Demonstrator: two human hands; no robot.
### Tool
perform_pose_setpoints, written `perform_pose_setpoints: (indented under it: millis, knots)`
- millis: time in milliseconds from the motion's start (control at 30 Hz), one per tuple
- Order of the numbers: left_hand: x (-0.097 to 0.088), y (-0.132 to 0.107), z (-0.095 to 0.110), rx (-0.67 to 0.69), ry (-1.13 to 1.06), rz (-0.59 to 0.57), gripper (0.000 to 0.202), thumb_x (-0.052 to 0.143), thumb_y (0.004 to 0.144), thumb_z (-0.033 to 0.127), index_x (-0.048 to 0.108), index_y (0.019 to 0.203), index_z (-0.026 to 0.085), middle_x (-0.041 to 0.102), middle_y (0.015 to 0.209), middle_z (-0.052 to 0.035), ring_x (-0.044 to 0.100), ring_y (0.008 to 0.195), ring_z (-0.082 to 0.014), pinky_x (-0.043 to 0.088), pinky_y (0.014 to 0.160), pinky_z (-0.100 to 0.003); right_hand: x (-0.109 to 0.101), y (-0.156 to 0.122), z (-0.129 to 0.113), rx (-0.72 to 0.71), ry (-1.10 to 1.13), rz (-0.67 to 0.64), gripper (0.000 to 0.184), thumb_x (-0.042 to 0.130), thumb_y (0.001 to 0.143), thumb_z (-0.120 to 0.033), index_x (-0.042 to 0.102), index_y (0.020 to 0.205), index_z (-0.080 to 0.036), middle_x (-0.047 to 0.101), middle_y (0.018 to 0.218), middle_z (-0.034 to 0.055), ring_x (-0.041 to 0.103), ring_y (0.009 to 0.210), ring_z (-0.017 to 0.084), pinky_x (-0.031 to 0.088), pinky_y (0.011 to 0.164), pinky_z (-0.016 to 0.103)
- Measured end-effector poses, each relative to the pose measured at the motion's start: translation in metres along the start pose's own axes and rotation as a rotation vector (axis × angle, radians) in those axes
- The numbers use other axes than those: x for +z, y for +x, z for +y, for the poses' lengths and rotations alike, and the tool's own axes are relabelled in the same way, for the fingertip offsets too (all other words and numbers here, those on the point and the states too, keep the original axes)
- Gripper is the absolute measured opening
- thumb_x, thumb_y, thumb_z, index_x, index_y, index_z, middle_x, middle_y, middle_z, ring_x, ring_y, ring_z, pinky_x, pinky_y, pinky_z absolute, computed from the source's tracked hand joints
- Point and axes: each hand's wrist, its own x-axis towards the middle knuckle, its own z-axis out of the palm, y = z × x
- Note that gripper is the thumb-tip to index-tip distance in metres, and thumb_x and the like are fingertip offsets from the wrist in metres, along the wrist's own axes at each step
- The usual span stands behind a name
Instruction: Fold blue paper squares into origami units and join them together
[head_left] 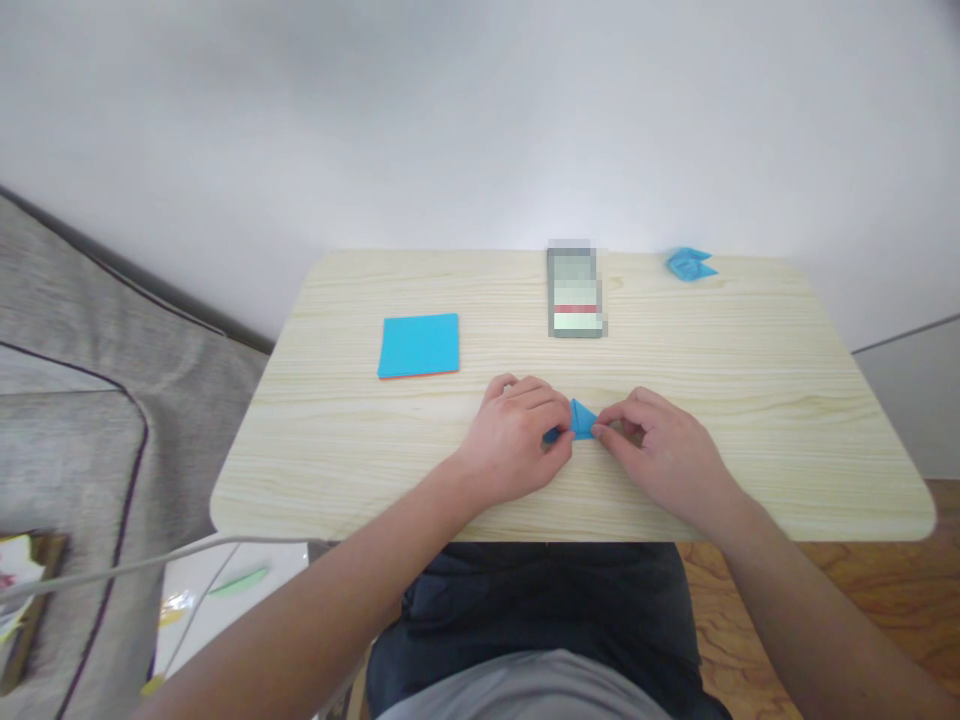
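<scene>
Near the front of the wooden table, a small piece of folded blue paper [581, 421] is held between my two hands. It has a triangular outline, with a crease line running up it. My left hand [523, 435] pinches its left side between thumb and fingers, hiding part of it. At the right corner, the thumb and forefinger of my right hand [664, 445] are closed on the paper's tip. A stack of square blue paper [419, 345], with a reddish edge below, lies beyond my left hand.
The light wood table [315, 440] has rounded front corners and backs onto a white wall. A pixelated phone [575, 290] lies at the back middle. Farther right sits a folded blue paper shape [690, 264] with two points. A grey sofa [187, 430] stands left, with a pale cable [187, 550] crossing.
</scene>
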Motion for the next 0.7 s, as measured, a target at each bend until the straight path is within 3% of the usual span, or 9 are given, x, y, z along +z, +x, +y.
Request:
perform_pose_setpoints:
  millis: [700]
  knots:
    - [0.0046, -0.0023, 0.0055, -0.186, 0.047, 0.018, 0.01, 0.067, 0.09, 0.025, 0.062, 0.082, 0.021, 0.066, 0.115, -0.0049, 0.054, 0.113, -0.0265, 0.042, 0.101, -0.048, -0.0008, 0.0027, -0.0017, 0.017, -0.129, 0.025, 0.018, 0.066, 0.094, -0.042, 0.072, 0.084, -0.027, 0.067, 0.087, 0.001, 0.065, 0.086, 0.021, 0.043, 0.072, 0.034]
